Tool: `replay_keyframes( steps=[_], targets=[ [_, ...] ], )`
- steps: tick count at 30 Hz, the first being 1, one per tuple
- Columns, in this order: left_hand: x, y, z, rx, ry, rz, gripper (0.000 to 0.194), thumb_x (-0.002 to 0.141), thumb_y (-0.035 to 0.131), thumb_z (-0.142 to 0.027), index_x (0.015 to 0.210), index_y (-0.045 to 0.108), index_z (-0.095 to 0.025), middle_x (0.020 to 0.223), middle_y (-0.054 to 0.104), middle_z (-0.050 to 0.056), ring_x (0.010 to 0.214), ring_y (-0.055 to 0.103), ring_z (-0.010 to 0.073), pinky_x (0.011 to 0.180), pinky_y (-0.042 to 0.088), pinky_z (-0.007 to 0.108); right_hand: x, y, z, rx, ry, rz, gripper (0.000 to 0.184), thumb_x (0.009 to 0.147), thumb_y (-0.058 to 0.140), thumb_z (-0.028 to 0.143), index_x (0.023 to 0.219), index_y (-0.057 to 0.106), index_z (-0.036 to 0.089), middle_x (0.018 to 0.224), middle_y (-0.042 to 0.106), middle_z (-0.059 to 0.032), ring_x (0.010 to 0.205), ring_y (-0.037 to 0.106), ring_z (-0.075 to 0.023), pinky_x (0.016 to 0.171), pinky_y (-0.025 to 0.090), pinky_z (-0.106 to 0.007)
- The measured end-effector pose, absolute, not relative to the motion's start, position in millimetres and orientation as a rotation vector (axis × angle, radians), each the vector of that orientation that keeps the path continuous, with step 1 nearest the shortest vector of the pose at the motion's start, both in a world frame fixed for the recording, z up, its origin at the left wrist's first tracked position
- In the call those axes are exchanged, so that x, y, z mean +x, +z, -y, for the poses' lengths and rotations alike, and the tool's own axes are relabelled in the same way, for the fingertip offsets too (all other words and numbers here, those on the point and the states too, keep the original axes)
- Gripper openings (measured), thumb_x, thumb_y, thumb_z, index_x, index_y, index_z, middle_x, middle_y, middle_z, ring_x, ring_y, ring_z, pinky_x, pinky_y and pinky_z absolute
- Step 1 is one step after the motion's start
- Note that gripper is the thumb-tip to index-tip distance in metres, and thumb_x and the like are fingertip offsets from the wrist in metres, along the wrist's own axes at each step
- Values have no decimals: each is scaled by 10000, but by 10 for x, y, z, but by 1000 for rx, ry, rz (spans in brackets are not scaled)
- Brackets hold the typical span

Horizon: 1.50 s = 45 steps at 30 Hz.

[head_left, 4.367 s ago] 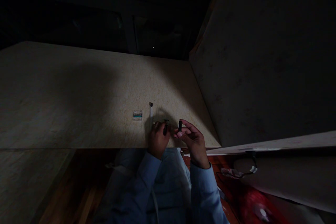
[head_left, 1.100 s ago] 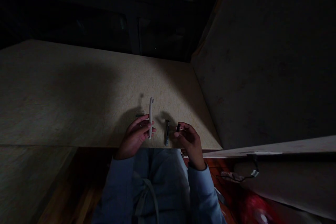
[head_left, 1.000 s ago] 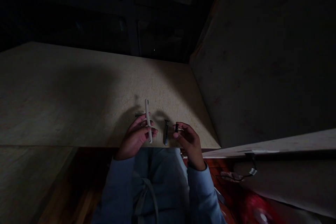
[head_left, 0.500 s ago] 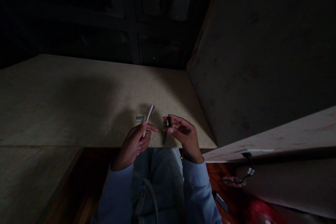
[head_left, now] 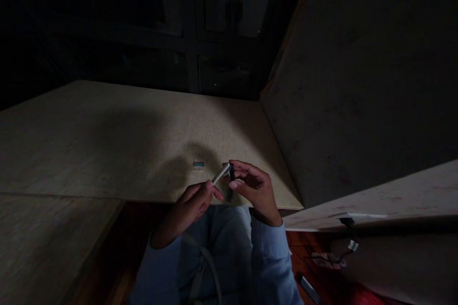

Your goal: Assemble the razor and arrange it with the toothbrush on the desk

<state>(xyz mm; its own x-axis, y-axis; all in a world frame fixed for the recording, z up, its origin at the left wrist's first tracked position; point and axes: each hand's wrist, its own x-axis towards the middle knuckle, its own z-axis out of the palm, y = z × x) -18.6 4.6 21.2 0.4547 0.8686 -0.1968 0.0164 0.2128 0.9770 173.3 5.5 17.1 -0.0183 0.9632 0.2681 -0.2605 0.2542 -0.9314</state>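
Note:
My left hand [head_left: 196, 200] grips a white toothbrush [head_left: 220, 175], its head pointing up and right. Between the thumb and fingers of my right hand [head_left: 255, 188] is a small black bar-shaped piece [head_left: 232, 172], which looks like a razor head. The brush head meets or nearly meets this piece; its bristles are hard to make out. Under my right hand, a dark thin handle [head_left: 231, 195] shows in part near the table edge. Left of the hands, a small clear case with a blue strip [head_left: 199, 165] lies on the table.
The pale tabletop [head_left: 143, 152] runs to a dark window [head_left: 225, 71] at the back. A wall panel [head_left: 358, 105] rises on the right. Below it are a black cable [head_left: 352, 233] and a dark flat object [head_left: 309, 289] on the reddish floor.
My left hand has tilted the toothbrush to the right and brought its head to the black piece. My right hand keeps its hold. The whole view has shifted slightly.

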Motion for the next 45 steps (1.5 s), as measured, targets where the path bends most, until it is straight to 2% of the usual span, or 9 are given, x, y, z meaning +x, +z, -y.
replay_keyframes(
  steps=[7, 13, 21, 25, 34, 39, 45],
  targets=[
    [-183, 175, -88, 1149, 736, -902, 698, 781, 557, -813, 861, 660, -127, 488, 290, -105, 393, 203, 58, 378, 145, 213, 1657, 164, -132, -794, 1188, 1128, 420, 683, 892, 205, 1083, 793, 287, 959, 801, -13, 830, 733, -150, 822, 583, -284],
    [-131, 35, -133, 1105, 729, -890, 666, 795, 522, -825, 753, 582, -163, 479, 278, -106, 391, 188, 53, 380, 142, 208, 1591, 96, -147, -798, 1217, 1035, 391, 670, 905, 239, 1045, 804, 288, 915, 809, -5, 779, 734, -146, 776, 602, -276],
    [-100, 42, -171, 1077, 654, -915, 650, 754, 550, -846, 649, 447, -212, 467, 279, -101, 396, 200, 58, 398, 139, 235, 1550, 14, -171, -819, 1231, 934, 384, 695, 898, 317, 1065, 801, 282, 1000, 822, -41, 770, 764, -174, 768, 637, -315],
    [-108, 17, -206, 1146, 638, -921, 641, 802, 504, -827, 625, 432, -215, 471, 297, -86, 415, 226, 70, 410, 158, 246, 1550, -35, -204, -805, 1243, 924, 362, 723, 881, 343, 1071, 796, 285, 1029, 818, -45, 773, 769, -184, 770, 649, -340],
    [-114, -70, -248, 1151, 622, -897, 614, 836, 490, -793, 632, 412, -219, 504, 299, -77, 459, 245, 86, 446, 178, 261, 1583, -151, -253, -798, 1252, 935, 384, 748, 867, 371, 1111, 779, 282, 1075, 808, -62, 883, 772, -212, 797, 646, -360],
    [-90, -5, -248, 1181, 564, -817, 626, 858, 467, -777, 582, 392, -220, 487, 289, -66, 463, 245, 91, 452, 177, 271, 1629, -198, -263, -844, 1208, 935, 427, 744, 869, 383, 1143, 765, 270, 1111, 798, -83, 1009, 753, -233, 844, 620, -351],
    [-78, -53, -243, 1172, 551, -823, 626, 857, 459, -784, 590, 382, -223, 504, 286, -66, 469, 241, 91, 462, 180, 273, 1654, -204, -260, -849, 1213, 914, 431, 740, 873, 380, 1141, 763, 267, 1122, 794, -85, 1024, 745, -239, 914, 600, -394]
  ],
)
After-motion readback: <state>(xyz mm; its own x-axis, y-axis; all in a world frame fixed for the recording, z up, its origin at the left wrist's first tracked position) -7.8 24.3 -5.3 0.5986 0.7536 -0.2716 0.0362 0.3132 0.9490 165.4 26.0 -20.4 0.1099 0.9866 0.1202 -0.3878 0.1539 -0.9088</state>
